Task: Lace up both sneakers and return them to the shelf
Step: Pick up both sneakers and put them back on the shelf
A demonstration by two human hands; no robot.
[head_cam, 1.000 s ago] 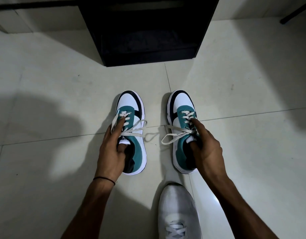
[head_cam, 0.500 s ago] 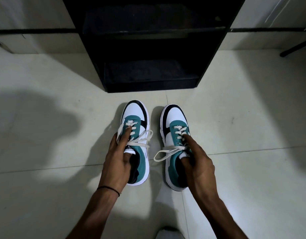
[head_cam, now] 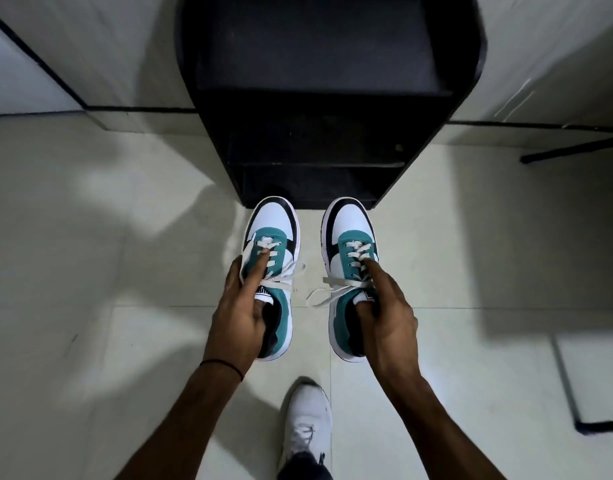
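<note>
**A:** So both sneakers are off the floor, one per hand. The left hand (head_cam: 241,320) is clamped on the left sneaker (head_cam: 272,268), fingers down inside the collar and the index finger pressed along the tongue. The right hand (head_cam: 384,317) has the right sneaker (head_cam: 350,271) the same way. Toes are pointing at the black shelf (head_cam: 326,98) and sit just in front of its bottom edge, not in it yet.

**B:** Laces look done to me?

**A:** Threaded up the eyelets on both, yeah, but the white lace ends (head_cam: 319,292) are flopping loose between the two shoes. Can't tell if there's a proper knot in there.

**B:** Then how would you do the putting-back bit?

**A:** I'd keep them level and side by side, pick a tier, and slide them in toe first. Those loose ends could snag on the shelf edge or get trapped under a sole, so I'd tuck them in first. Also let go only once the soles are flat on the board, since the shelf interior is dark and hard to read.

**B:** Count check?

**A:** Two teal, white and black sneakers, two hands, one shelf unit with at least two tiers I can make out. Plus one white shoe (head_cam: 307,424) on the person's own foot down on the tiled floor (head_cam: 90,271), and a thin black band (head_cam: 225,367) on the left wrist.
</note>
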